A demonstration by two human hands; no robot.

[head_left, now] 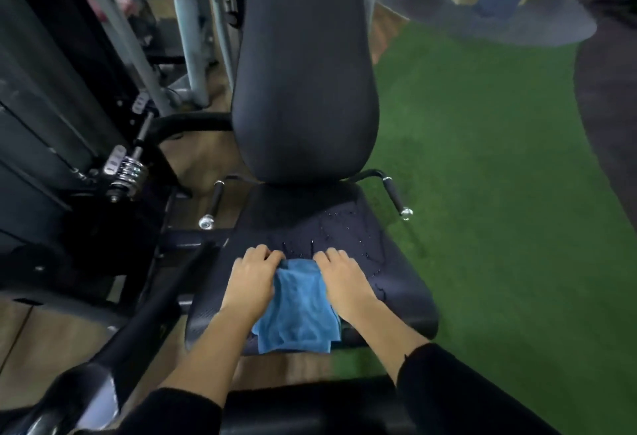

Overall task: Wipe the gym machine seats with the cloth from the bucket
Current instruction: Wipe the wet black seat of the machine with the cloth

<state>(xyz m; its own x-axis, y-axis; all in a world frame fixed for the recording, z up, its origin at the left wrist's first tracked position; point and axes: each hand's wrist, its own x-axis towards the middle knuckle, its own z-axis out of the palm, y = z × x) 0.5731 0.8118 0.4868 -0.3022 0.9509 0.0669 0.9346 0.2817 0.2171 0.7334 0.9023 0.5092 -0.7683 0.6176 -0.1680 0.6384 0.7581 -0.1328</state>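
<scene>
Pressed fingers [267, 255] of the left hand [253, 283], loosely straight and gripping nothing, down on the left edge of a blue cloth [300, 314]. Set the right hand [344, 283] the same way on the cloth's right edge, fingers relaxed and flat, fingertips just past its far hem. Reached in with both bare forearms from black sleeves [465, 393]. Held the cloth spread between the two hands on the front half of a dark padded gym machine seat [400, 283], its near end hanging slightly over the seat's front lip. Showed beads of water [331, 228] scattered over the seat just beyond the fingertips. Stood beside a black padded lever arm [148, 317] slanting along the seat's left side. Farther back, flanked by a left grab handle [214, 200] and a right grab handle [394, 195], both short, black and capped in chrome. Faced a tall dark backrest [303, 73] rising from the seat's rear edge. Pictured with a black weight stack [51, 107] and a chrome spring-loaded pin [129, 169] to the left, grey steel frame tubes [186, 38] behind them over wood-look flooring [206, 155], and green artificial turf [499, 176] stretching away to the right.
</scene>
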